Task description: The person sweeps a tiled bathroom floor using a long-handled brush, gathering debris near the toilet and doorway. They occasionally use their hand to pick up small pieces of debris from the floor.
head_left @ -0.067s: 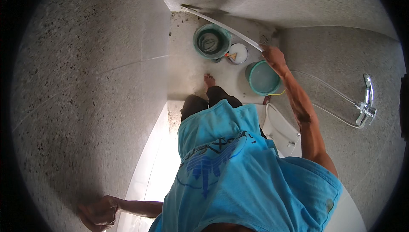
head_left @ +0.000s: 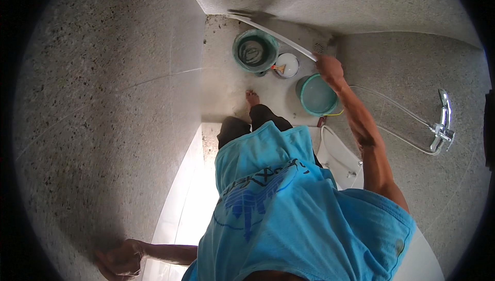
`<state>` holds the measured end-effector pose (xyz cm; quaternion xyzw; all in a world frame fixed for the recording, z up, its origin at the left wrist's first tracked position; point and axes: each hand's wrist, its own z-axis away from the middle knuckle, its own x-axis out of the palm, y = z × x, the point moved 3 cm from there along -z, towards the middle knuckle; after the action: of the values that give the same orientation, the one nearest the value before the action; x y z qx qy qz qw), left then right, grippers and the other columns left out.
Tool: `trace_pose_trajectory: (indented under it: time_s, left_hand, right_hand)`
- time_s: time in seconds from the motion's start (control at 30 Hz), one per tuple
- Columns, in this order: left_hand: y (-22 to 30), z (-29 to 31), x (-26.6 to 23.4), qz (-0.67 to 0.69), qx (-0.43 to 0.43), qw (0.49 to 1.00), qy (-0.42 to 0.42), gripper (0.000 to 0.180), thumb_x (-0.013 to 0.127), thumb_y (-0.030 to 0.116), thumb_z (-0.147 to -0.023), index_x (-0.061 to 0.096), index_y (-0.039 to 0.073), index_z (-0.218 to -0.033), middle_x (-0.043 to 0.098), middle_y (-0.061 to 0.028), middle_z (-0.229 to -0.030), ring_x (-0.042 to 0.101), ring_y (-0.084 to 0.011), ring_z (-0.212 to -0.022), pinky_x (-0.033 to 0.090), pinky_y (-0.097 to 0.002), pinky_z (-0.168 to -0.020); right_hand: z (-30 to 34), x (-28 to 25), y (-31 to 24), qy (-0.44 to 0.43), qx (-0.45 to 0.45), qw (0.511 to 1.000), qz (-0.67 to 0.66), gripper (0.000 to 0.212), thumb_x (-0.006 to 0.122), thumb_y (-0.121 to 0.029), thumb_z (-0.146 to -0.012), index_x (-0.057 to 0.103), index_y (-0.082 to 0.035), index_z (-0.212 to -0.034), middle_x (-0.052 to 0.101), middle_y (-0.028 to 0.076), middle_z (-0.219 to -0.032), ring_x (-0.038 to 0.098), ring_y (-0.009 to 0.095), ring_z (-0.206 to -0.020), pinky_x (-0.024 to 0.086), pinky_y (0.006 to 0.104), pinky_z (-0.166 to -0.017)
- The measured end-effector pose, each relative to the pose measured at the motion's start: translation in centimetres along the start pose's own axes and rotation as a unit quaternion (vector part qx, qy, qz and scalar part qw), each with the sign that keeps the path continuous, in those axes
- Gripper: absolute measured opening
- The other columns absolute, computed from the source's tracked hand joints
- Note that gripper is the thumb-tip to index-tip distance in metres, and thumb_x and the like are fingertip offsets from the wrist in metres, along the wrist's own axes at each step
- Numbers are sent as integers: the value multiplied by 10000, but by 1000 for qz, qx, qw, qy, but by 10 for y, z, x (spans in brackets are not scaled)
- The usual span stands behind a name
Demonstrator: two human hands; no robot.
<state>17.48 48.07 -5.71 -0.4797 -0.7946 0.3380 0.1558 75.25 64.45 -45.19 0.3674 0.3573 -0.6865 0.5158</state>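
My right hand (head_left: 330,70) is closed around the near end of a long, slightly bowed white strip (head_left: 281,37). The strip runs away to the far left. Its far end is low by the far wall, close to the corner, with a dark shadow beside it. Whether that end touches the wall, I cannot tell. At the lower left, my left hand (head_left: 119,259) is by the speckled grey wall (head_left: 103,141), fingers bent but apart, with nothing visible in them. Beneath the strip stands a green bucket (head_left: 252,67) with grey residue inside.
A white tub (head_left: 293,65) with a brush (head_left: 280,68) across its rim stands between the bucket and a second green bucket (head_left: 318,95) of greyish liquid. A chrome tap with a hose (head_left: 442,126) projects at right. A white toilet (head_left: 337,149) is beside my legs.
The strip's far end has shifted slightly right and nearer to me, away from the corner. My right hand has barely moved, and my left stays at the wall.
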Motion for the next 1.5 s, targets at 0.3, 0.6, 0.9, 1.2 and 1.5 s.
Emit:
trace_pose_trajectory:
  time_s: [0.3,0.6,0.9,1.2,1.5]
  left_hand:
    - [-11,13,1,-31,14,999,-7,397,442,323,-1026,684,79,-826,664,-115,-849,624,-178,-709,519,-300,-601]
    - [1,4,3,-98,21,995,-26,403,428,257,-1024,703,74,-793,670,-94,-817,588,-165,-725,485,-301,-615]
    - [3,2,3,-97,44,994,-38,378,433,212,-1006,683,31,-789,639,-111,-787,592,-180,-734,490,-284,-639]
    - [-1,3,8,-72,53,996,-12,356,451,213,-997,671,19,-795,627,-115,-786,589,-174,-713,495,-273,-627]
    - [-9,11,6,-55,66,996,9,385,439,247,-1009,666,33,-783,633,-107,-754,595,-175,-712,494,-273,-611]
  right_hand:
    - [-65,27,-52,-18,-121,986,-109,354,532,-120,-818,678,-52,-1133,681,218,-1042,664,391,-933,513,490,-816]
    - [-47,15,-75,73,-145,979,120,362,483,-125,-895,621,-104,-1229,687,190,-890,672,365,-807,540,473,-713]
    - [-57,34,-98,121,-285,943,117,335,469,-123,-938,618,-114,-1237,678,174,-855,676,351,-738,546,453,-632]
    - [-56,19,-129,102,-249,943,194,272,490,-151,-954,610,-19,-1160,668,133,-790,687,307,-762,551,417,-651]
    - [-10,11,-144,-39,-355,905,232,287,545,-148,-908,623,-85,-1177,687,121,-792,701,294,-727,558,414,-623]
